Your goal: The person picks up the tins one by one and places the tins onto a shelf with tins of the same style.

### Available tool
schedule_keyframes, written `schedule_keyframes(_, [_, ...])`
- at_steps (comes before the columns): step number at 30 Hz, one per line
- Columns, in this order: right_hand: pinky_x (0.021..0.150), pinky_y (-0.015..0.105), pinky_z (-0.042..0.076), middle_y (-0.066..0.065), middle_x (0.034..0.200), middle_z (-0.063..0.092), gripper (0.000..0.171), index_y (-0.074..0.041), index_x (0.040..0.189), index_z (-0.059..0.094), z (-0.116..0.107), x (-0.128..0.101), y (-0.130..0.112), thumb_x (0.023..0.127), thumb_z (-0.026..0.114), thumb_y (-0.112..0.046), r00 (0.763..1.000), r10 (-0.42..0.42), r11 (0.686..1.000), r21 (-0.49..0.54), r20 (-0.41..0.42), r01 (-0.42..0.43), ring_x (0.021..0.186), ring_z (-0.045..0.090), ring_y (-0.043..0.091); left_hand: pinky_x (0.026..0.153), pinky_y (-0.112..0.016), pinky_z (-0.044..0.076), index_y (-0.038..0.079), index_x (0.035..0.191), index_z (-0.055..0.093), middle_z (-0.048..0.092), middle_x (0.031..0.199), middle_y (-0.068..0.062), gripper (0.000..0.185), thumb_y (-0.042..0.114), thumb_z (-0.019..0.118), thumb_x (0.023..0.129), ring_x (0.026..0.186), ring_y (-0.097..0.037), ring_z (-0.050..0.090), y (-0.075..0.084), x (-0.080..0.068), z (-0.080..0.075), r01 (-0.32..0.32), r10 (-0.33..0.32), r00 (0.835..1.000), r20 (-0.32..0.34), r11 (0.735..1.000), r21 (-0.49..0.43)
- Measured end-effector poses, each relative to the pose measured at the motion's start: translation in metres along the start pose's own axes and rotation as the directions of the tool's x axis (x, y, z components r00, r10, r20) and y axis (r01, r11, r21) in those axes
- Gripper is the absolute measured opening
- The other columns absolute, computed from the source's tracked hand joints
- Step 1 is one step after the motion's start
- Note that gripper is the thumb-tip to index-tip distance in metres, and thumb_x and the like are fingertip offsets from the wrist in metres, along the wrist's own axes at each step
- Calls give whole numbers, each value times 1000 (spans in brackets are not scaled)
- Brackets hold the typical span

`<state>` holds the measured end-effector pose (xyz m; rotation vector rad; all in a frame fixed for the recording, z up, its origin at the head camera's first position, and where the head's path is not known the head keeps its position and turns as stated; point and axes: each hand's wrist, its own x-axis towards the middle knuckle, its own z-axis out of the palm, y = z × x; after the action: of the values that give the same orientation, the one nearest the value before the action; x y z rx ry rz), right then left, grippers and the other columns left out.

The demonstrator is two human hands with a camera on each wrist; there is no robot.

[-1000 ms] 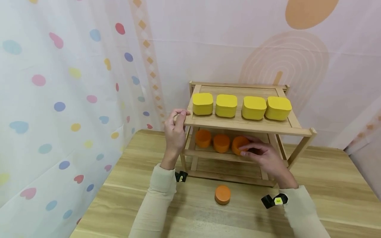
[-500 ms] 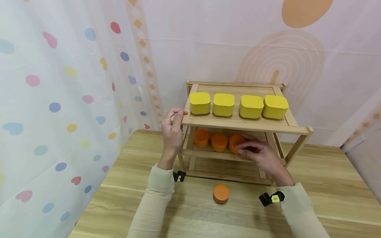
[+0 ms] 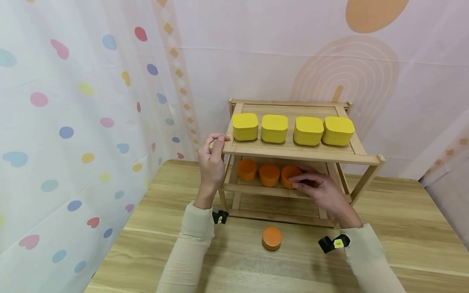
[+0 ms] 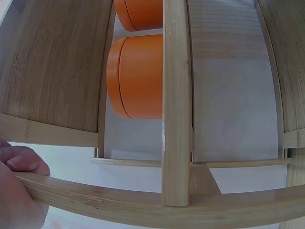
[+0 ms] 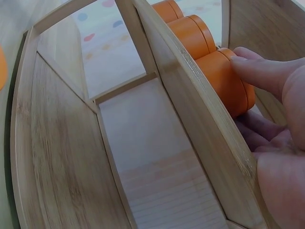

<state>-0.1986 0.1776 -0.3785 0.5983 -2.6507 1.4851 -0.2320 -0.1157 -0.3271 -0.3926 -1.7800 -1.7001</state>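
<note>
My left hand (image 3: pixel 212 165) grips the left front corner of the wooden rack (image 3: pixel 293 154), its thumb lying over the top bar. On the rack's middle shelf stand three round orange boxes in a row. My right hand (image 3: pixel 324 191) reaches under the top shelf and holds the rightmost orange box (image 5: pixel 228 82) between thumb and fingers. This box sits close beside the middle orange box (image 3: pixel 269 175). The left orange box (image 3: pixel 247 169) stands a little apart. In the right wrist view the thumb lies on the held box's lid rim, while some fingers are partly hidden behind it.
Several yellow square boxes (image 3: pixel 308 131) with rounded corners stand in a row on the top shelf. Another round orange box (image 3: pixel 272 238) is on the wooden table (image 3: pixel 154 228) in front of the rack. A patterned curtain (image 3: pixel 256 65) hangs behind and to the left.
The rightmost orange box has slid slightly left, closer to the middle one, with my right hand on it. My left hand stays on the rack corner. The head view has shifted a little.
</note>
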Motion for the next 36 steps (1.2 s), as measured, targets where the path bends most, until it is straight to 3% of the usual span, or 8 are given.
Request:
schedule_keyframes(4, [107, 46, 39, 12, 151, 45, 18, -10, 110, 75, 0, 1, -2, 96, 64, -12, 1000, -8, 1000, 17, 8, 7, 143, 35, 34, 43, -22, 22, -1, 94, 65, 36, 53, 4, 30, 20, 46, 102, 44, -9, 25, 1, 0, -1, -1, 1, 1000, -3, 1000, -3])
schedule_keyframes(7, [108, 35, 38, 11, 151, 45, 18, -10, 111, 75, 1, 2, -2, 96, 64, -10, 1000, -17, 999, 29, 12, 17, 144, 34, 33, 42, -22, 21, -1, 94, 65, 37, 53, 5, 30, 21, 46, 102, 43, -9, 24, 1, 0, -1, -1, 1, 1000, -6, 1000, 1])
schedule_keyframes(12, [98, 10, 34, 11, 150, 46, 19, -9, 111, 75, 1, 2, -2, 96, 64, -10, 999, -32, 999, 28, 8, 31, 143, 35, 33, 42, -22, 22, -1, 94, 65, 37, 53, 4, 30, 21, 46, 102, 43, -9, 24, 0, 0, -2, -4, 4, 1000, -7, 1000, 10])
schedule_keyframes(18, [100, 12, 33, 10, 150, 47, 19, -9, 111, 75, 2, 2, -2, 95, 64, -10, 1000, -29, 999, 27, 4, 29, 143, 36, 32, 43, -22, 22, -2, 94, 65, 38, 54, -3, 30, 20, 46, 102, 44, -9, 24, 1, 0, -3, -2, 2, 1000, -6, 1000, 8])
schedule_keyframes(29, [97, 7, 34, 14, 146, 49, 18, -5, 109, 75, 2, 2, 0, 95, 65, -7, 996, -88, 995, 53, -28, 89, 139, 39, 33, 41, -22, 22, -1, 95, 65, 36, 51, 4, 31, 22, 46, 102, 42, -10, 25, -2, 0, -3, -10, 10, 1000, -2, 1000, 7])
schedule_keyframes(35, [98, 8, 35, 13, 148, 48, 20, -4, 112, 73, 0, 0, 2, 96, 64, -9, 996, -74, 993, 88, -43, 78, 140, 39, 33, 41, -23, 21, 0, 95, 65, 35, 52, 5, 31, 23, 45, 102, 42, -10, 24, -3, -1, -2, -2, 2, 1000, -5, 1000, 11])
schedule_keyframes(36, [97, 9, 37, 13, 148, 48, 21, -4, 114, 73, 0, -1, 2, 96, 64, -11, 997, -63, 992, 102, -46, 67, 139, 40, 31, 42, -23, 21, 0, 95, 65, 40, 55, 5, 31, 23, 46, 102, 43, -10, 24, -2, -1, -1, -1, 1, 1000, -6, 1000, 12])
